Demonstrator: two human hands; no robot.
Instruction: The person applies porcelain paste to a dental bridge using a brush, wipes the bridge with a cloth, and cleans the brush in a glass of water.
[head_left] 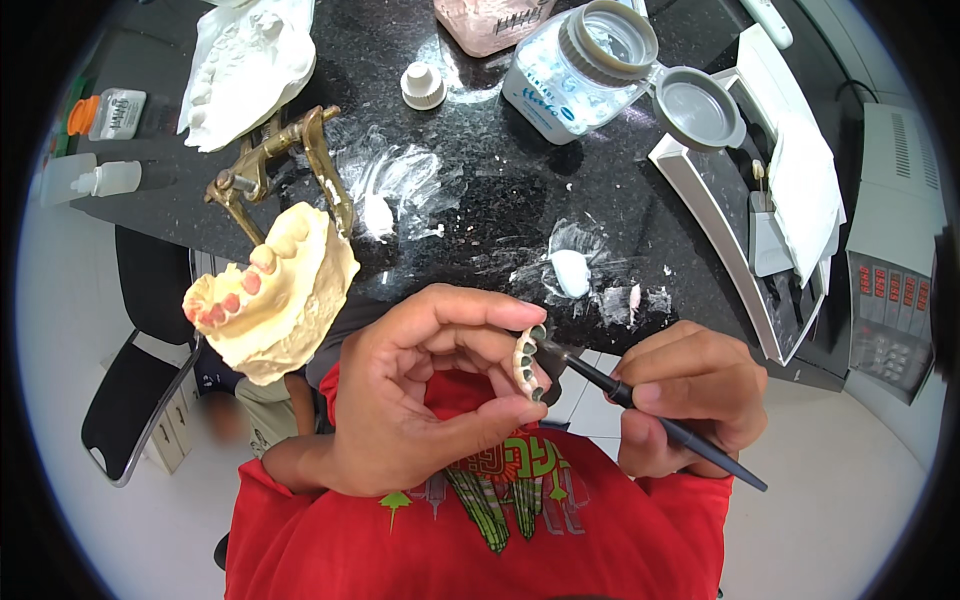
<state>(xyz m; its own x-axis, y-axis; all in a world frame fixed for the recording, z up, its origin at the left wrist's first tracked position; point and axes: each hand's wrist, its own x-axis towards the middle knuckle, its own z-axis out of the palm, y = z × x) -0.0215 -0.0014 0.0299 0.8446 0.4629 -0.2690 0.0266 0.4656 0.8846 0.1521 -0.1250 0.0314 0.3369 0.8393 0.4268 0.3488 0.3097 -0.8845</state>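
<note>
Pinched between the thumb and fingers of my left hand (415,385) is a curved dental bridge (523,362), with pale tooth shapes and dark grey hollows facing right. My right hand (700,390) grips a slim brush (595,375) with a dark handle, which slants down to the right. The brush's tip end is at the right side of the bridge; whether it touches cannot be made out. Left of my hands, a cream plaster dental cast (305,290) with reddish marks on some teeth sits on a brass articulator (255,165) at the counter's edge.
White paste lumps (572,273) and smears lie on the black counter (460,240). Behind stand an open-lidded plastic jar (560,90), a white cap (423,86) and a white plaster piece (245,70). At right are a white-framed tray (700,220) and a control unit (890,310). Another person (270,405) appears at lower left.
</note>
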